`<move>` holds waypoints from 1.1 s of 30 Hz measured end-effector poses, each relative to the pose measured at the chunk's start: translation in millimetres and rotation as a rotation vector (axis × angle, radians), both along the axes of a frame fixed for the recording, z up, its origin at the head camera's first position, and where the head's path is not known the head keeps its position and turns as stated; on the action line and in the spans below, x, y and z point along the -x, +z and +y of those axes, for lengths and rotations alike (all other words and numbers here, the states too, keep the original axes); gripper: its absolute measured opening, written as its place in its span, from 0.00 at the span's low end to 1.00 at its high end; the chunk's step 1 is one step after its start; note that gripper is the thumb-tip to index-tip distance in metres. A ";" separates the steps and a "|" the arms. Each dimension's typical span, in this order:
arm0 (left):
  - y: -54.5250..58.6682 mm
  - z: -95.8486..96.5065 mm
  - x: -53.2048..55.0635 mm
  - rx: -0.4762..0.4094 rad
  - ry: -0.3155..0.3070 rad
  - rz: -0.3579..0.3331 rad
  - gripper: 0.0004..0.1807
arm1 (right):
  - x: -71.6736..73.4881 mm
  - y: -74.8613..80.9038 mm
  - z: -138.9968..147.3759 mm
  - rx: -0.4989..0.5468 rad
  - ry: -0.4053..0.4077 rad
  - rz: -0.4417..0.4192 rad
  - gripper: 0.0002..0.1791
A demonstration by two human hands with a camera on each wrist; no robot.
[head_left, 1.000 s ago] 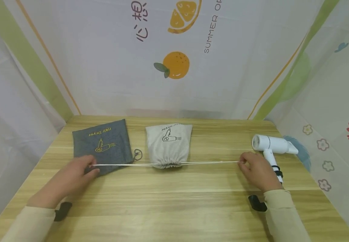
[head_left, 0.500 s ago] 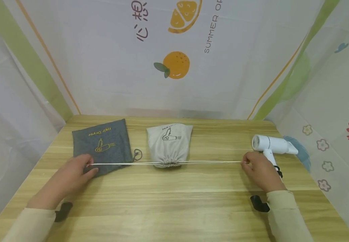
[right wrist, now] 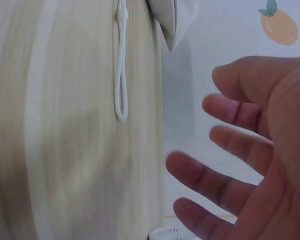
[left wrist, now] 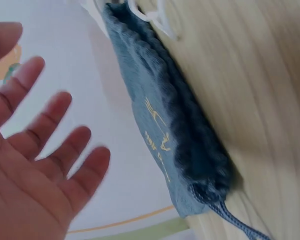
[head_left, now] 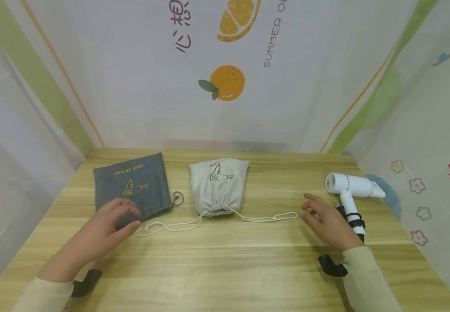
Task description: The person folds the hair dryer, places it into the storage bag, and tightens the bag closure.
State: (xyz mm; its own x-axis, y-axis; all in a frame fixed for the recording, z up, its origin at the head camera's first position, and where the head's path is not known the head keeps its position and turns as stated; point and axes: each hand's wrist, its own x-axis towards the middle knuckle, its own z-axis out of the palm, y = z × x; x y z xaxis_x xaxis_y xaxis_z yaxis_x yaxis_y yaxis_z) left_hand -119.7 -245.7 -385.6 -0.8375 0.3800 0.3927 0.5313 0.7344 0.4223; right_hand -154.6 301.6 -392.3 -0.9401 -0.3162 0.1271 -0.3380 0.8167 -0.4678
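Note:
A light grey drawstring bag [head_left: 218, 188] with a printed hair dryer lies mid-table, its mouth gathered toward me. White drawstring loops [head_left: 267, 218] trail loosely from both sides of that mouth onto the wood. My left hand [head_left: 108, 227] hovers over the near edge of a dark grey drawstring bag [head_left: 131, 182], fingers spread and holding nothing; the left wrist view shows its fingers [left wrist: 50, 125] apart. On the other side my right hand [head_left: 328, 221] is just beyond the right loop's end, fingers loosely bent around nothing. In the right wrist view the loop [right wrist: 121, 95] lies on the table, apart from the fingers.
A white hair dryer [head_left: 351, 185] with its black cord wrapped round the handle lies at the right, behind my right hand. A printed curtain [head_left: 287, 108] borders the back and sides of the wooden table [head_left: 225, 268].
Both hands have let go of the white drawstrings, which were stretched taut sideways and now lie slack on the table. The fingers have opened, and the left hand has shifted slightly right.

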 end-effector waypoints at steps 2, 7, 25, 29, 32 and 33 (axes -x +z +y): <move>-0.9 -1.9 1.7 0.017 0.026 -0.020 0.13 | -0.6 1.9 2.2 -0.019 -0.015 0.003 0.14; -3.0 -9.8 5.8 0.056 0.079 -0.054 0.22 | 0.0 -0.1 12.2 -0.088 -0.041 0.047 0.22; -11.8 -37.6 33.7 0.245 0.079 -0.113 0.30 | -2.2 2.1 48.5 -0.147 -0.109 0.163 0.30; -15.8 -42.2 41.6 0.267 0.067 -0.145 0.28 | -4.1 8.0 57.0 -0.169 -0.126 0.148 0.30; -20.1 -44.0 45.6 0.252 0.059 -0.189 0.26 | -5.2 10.6 62.1 -0.182 -0.139 0.132 0.29; -21.7 -44.3 46.6 0.250 0.057 -0.203 0.26 | -5.5 11.2 63.4 -0.186 -0.142 0.126 0.29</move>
